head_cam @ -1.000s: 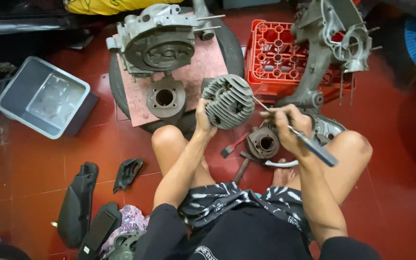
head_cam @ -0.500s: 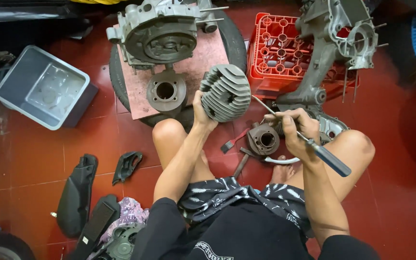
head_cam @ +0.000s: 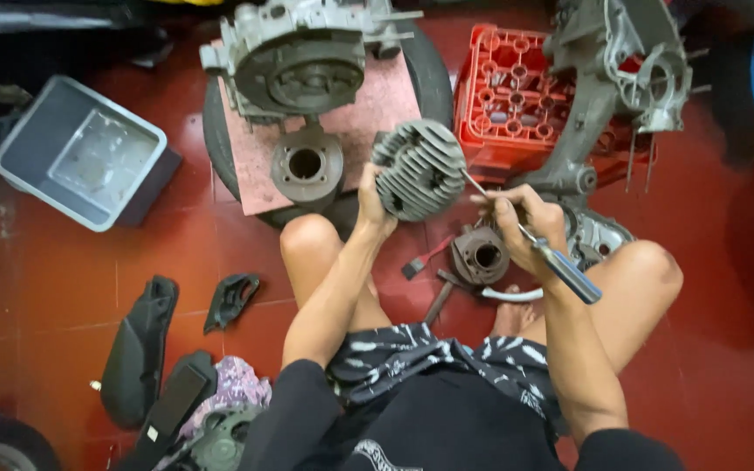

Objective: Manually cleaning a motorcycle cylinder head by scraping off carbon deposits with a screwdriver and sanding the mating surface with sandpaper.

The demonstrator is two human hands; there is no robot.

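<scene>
Scanning left to right: grey plastic tub [head_cam: 80, 153] sits on the red tiled floor [head_cam: 63, 288] near its left edge, with black plastic covers [head_cam: 137, 349] below it, the lowest partly cut off by the bottom edge. A pink board [head_cam: 368, 105] on a tyre carries an engine crankcase half [head_cam: 303, 61], its top cropped, and a round cylinder barrel [head_cam: 305, 166] at the board's near edge. The left hand [head_cam: 370, 202] is clamped on the rim of a finned cylinder head [head_cam: 419, 170], held up over the floor between board and red crate [head_cam: 512, 96]; the fingers behind the head are hidden. The right hand [head_cam: 521, 225] is closed round a screwdriver [head_cam: 560, 269] with a blue-black handle, its thin shaft tip touching the head's right edge; exact contact point is hard to make out. Below the hands, a second small cylinder [head_cam: 479, 255] and a brush [head_cam: 421, 262] lie on the floor between the knees. A second crankcase casting [head_cam: 621, 78] leans over the crate, its top cut off.
</scene>
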